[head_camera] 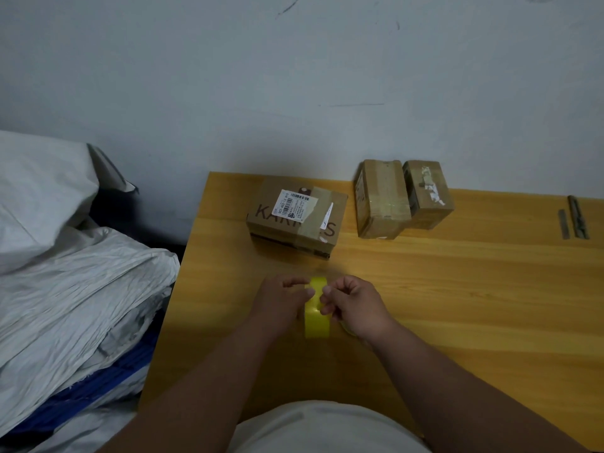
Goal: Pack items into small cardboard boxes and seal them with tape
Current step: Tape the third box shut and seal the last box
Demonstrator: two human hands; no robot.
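Both hands meet at a roll of yellow tape (316,308) standing on edge on the wooden table (457,289): the left hand (281,302) curls its fingers around the roll's left side, and the right hand (354,305) pinches at its upper edge with thumb and fingers. Left of the table lie crumpled grey bags (75,289). Beyond the roll sits a labelled cardboard box (295,217), taped shut. Further right, two smaller taped boxes (403,199) stand touching. Near the far right edge lie two thin metal strips (573,219).
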